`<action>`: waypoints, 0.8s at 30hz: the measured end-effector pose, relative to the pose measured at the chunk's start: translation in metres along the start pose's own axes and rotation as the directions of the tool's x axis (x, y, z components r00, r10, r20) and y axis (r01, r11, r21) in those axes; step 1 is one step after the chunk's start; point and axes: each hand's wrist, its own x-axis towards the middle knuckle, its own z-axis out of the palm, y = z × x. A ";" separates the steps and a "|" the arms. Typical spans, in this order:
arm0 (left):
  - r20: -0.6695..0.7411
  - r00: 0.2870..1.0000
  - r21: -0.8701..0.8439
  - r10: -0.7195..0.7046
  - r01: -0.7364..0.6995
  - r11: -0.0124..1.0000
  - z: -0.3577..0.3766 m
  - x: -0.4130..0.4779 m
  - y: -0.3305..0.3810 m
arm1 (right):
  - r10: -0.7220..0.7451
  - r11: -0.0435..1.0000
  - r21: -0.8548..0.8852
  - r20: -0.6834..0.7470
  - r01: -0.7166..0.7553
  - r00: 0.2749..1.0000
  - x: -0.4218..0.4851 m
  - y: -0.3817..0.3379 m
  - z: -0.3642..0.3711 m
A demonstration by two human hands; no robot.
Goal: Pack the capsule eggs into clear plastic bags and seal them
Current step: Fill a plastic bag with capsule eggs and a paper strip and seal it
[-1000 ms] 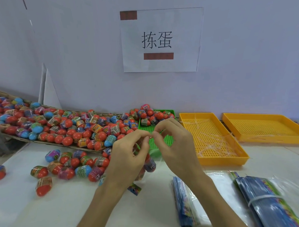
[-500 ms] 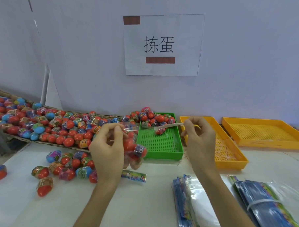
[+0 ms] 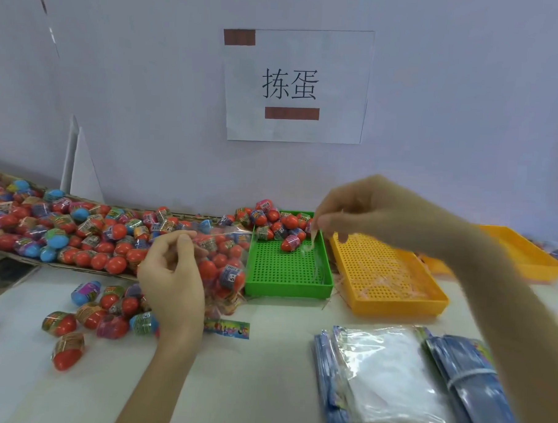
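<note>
With the left hand [image 3: 172, 270] gripping the neck of the clear plastic bag of red capsule eggs [image 3: 222, 266] just left of the green perforated tray [image 3: 287, 272], the right hand [image 3: 364, 212] pinches a thin transparent strip [image 3: 313, 241], best dropped over the yellow perforated tray [image 3: 390, 277].

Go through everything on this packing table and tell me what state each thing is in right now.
Clear plastic bag of capsule eggs: filled, held up by left hand.
Right hand: pinching a thin clear strip.
Green perforated tray: few eggs, far end.
Near yellow perforated tray: strips only.
</note>
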 end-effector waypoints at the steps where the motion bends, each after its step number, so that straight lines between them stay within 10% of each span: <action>1: 0.011 1.000 -0.003 0.006 -0.006 1.000 0.000 -0.001 0.001 | -0.081 0.991 0.111 0.020 0.079 0.996 -0.003 -0.005 -0.014; 3: 0.027 1.000 -0.007 0.010 -0.010 1.000 0.000 -0.002 0.002 | -0.159 0.798 0.589 -0.002 0.130 0.987 -0.008 0.001 -0.037; 5: 0.043 0.999 -0.015 0.010 -0.010 1.000 0.001 -0.004 0.001 | 0.098 0.659 0.744 0.060 -0.110 0.993 -0.002 0.032 -0.040; 7: 0.068 0.998 -0.010 0.009 -0.008 1.000 0.001 -0.006 0.001 | 0.494 0.819 0.314 0.040 -0.481 0.868 -0.006 0.073 -0.040; 10: 0.089 0.996 -0.006 0.010 -0.009 1.000 0.002 -0.006 0.000 | 0.727 0.646 -0.388 0.048 -0.658 0.685 -0.015 0.108 -0.042; 14: 0.118 0.993 -0.008 0.020 -0.020 1.000 0.004 -0.008 0.004 | 0.416 0.775 -0.362 -0.323 -0.517 0.850 -0.023 0.093 -0.045; 18: 0.176 0.984 -0.010 0.023 -0.021 1.000 0.004 -0.013 0.007 | 0.231 0.934 -0.094 -0.577 -0.345 0.784 -0.032 0.062 -0.008; 24: 0.216 0.975 -0.013 0.045 -0.044 0.999 0.006 -0.018 0.011 | 0.337 0.915 0.295 -0.180 -0.276 0.924 -0.026 0.022 0.095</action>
